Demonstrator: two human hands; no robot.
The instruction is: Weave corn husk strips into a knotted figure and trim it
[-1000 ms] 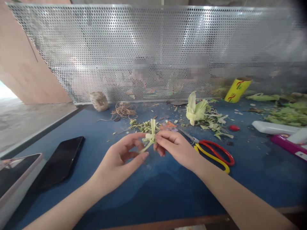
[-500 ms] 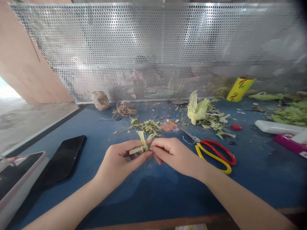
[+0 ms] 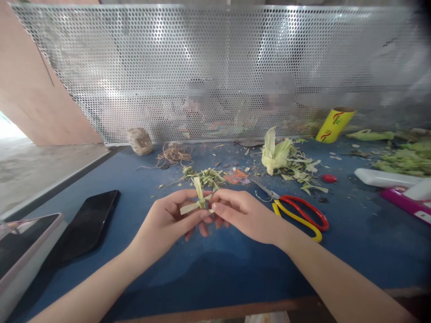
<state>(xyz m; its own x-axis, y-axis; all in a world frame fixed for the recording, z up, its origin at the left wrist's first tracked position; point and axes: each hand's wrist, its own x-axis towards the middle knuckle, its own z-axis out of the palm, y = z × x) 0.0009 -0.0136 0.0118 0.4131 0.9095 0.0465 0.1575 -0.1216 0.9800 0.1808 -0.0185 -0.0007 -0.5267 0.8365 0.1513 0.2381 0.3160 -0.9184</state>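
Between my two hands is a small piece folded from pale green leaf strips (image 3: pixel 199 194), its loose ends sticking up and to the left. My left hand (image 3: pixel 168 215) pinches it from the left with thumb and fingers. From the right, my right hand (image 3: pixel 237 211) pinches a strip end at its side; the fingertips of both hands nearly meet. Just beyond them lies a pile of small knotted green pieces (image 3: pixel 207 176). Scissors (image 3: pixel 298 208) with one red and one yellow handle lie right of my right hand, blades pointing to the far left.
A bundle of pale leaves (image 3: pixel 276 154), brown string (image 3: pixel 174 154), a stone-like lump (image 3: pixel 139 141) and a yellow tube (image 3: pixel 335 125) stand or lie toward the perforated metal screen (image 3: pixel 229 58). A black phone (image 3: pixel 89 220) is at left; a purple-and-white object (image 3: pixel 404 202) at right. People show blurred behind the screen.
My right fingers have shifted onto the strip's near right end, and fingers of my left hand now show below the piece. The upright strip leans differently. A second blurred figure appears behind the screen.
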